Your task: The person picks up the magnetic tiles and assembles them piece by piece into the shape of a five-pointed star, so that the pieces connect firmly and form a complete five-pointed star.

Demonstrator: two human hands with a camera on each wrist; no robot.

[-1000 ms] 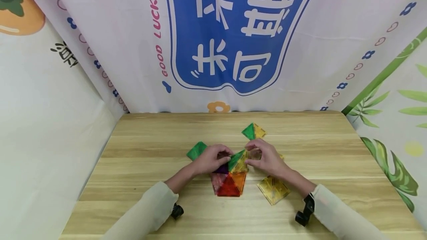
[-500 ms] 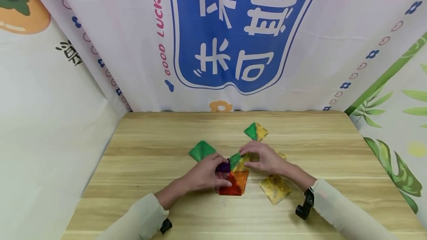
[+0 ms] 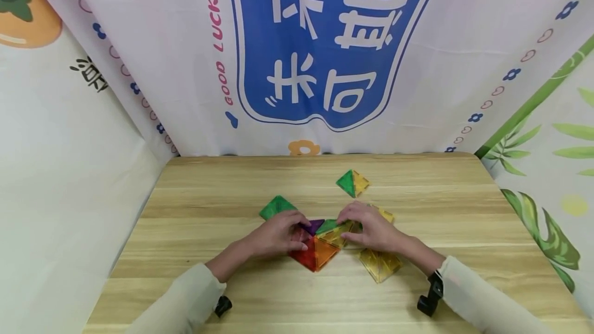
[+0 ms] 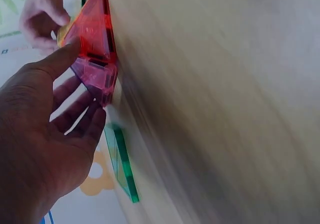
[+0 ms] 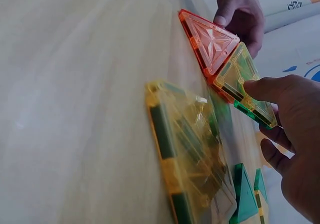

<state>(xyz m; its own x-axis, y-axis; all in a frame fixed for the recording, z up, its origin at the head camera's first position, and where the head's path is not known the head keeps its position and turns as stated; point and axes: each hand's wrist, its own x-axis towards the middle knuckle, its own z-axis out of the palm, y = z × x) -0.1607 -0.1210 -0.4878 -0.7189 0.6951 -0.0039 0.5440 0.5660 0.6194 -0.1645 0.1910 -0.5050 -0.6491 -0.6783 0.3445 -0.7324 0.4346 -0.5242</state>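
Translucent triangular magnetic tiles form a ring between both hands in the head view. It includes a red tile (image 3: 303, 256), an orange tile (image 3: 326, 253), a yellow tile (image 3: 334, 234), a green tile (image 3: 327, 226) and a purple tile (image 3: 316, 225). My left hand (image 3: 274, 234) grips the ring's left side, thumb on the red tile and fingers around the edge by a pink tile (image 4: 97, 75). On the opposite side, my right hand (image 3: 373, 227) pinches the yellow tile, its thumb on the face; green shows under that tile in the right wrist view.
Green tiles (image 3: 276, 205) lie behind my left hand. At the back is a green and yellow pair (image 3: 353, 183). A group of yellow tiles (image 3: 380, 265) sits in front of my right forearm, and another yellow tile (image 3: 383, 214) lies behind that hand. Printed cloth (image 3: 185, 92) surrounds the wooden table (image 3: 209, 184).
The tile ring has turned clockwise, its red tile moving left and its orange one toward the front. My left hand has shifted from the purple tile's edge to the red and pink side.
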